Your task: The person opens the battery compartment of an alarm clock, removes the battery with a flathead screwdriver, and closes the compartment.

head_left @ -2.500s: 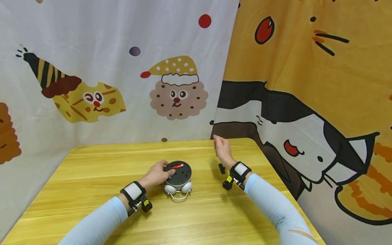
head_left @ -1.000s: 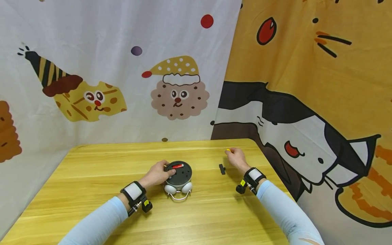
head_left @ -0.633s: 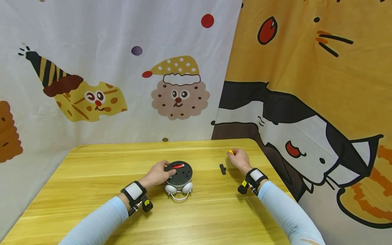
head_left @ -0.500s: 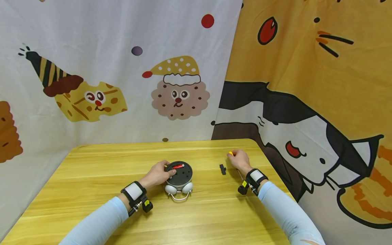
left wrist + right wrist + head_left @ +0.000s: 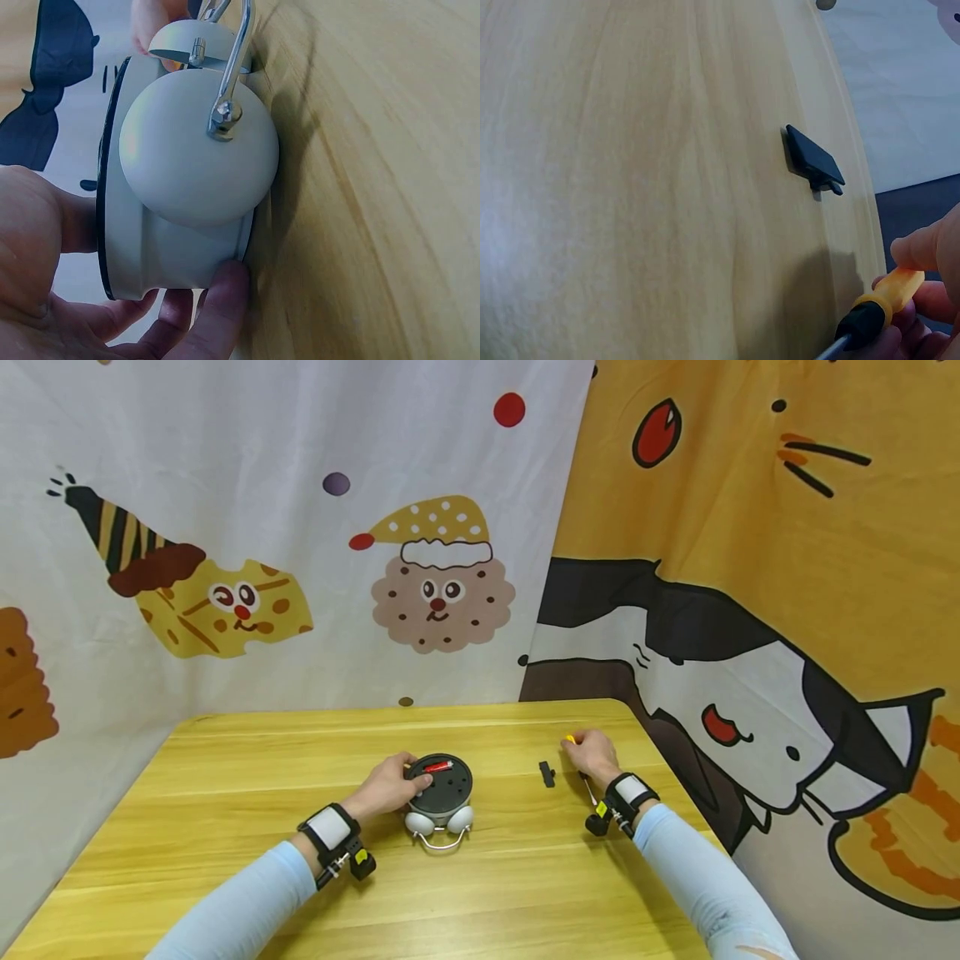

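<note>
A printed white cloth (image 5: pixel 247 410) hung along the left and far sides of the wooden table (image 5: pixel 300 743). The left hand (image 5: pixel 384 789) was clamped on the left side of an alarm clock (image 5: pixel 450 800), thumb on its black back, fingers curled around its pale body. The clock lay back upward on the table, its 2 white bells (image 5: pixel 419 823) and metal handle (image 5: pixel 441 844) toward the near side; 1 red battery (image 5: pixel 438 767) sat in the back's far part. Farther right, a black tabbed plate (image 5: pixel 547 774) lay on the table, apart from both hands. Right of it, the right hand (image 5: pixel 592 753) pinched the yellow grip of a screwdriver (image 5: pixel 889 296), its shaft directed nearward. A printed orange cloth (image 5: pixel 720 502) hung at the right.
</note>
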The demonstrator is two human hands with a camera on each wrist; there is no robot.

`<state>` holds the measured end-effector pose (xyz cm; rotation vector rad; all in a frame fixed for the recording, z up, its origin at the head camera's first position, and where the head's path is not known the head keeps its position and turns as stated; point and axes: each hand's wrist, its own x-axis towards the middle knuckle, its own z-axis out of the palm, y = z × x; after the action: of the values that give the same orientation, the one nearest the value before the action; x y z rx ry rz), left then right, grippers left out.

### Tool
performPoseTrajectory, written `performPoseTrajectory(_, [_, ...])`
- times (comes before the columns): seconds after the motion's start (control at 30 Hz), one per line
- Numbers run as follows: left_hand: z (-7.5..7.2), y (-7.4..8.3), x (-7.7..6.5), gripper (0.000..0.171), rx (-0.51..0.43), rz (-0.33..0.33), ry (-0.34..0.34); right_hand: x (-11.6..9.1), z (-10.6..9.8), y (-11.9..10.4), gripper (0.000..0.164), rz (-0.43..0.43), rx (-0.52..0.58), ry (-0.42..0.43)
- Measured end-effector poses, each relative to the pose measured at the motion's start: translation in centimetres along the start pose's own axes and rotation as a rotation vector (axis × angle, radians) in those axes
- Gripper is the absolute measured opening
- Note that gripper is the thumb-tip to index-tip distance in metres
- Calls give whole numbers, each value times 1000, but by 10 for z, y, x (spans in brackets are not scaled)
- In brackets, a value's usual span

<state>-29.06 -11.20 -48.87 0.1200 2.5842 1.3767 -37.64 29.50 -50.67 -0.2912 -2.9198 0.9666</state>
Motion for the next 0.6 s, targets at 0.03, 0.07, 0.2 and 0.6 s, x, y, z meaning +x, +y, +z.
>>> performPoseTrajectory(0.03, [0,0,0,47,-1,0,0,0,0,1,48,5,5,-1])
performPoseTrajectory(0.07, [0,0,0,48,-1,1,0,0,0,2,47,10,7,-3])
performPoseTrajectory(0.2, [0,-1,0,49,13,4,5,0,3,5,44,14,16,-10])
performPoseTrajectory(0.6, [0,-1,1,47,31,8,13,0,5,6,35,-4,-68,13])
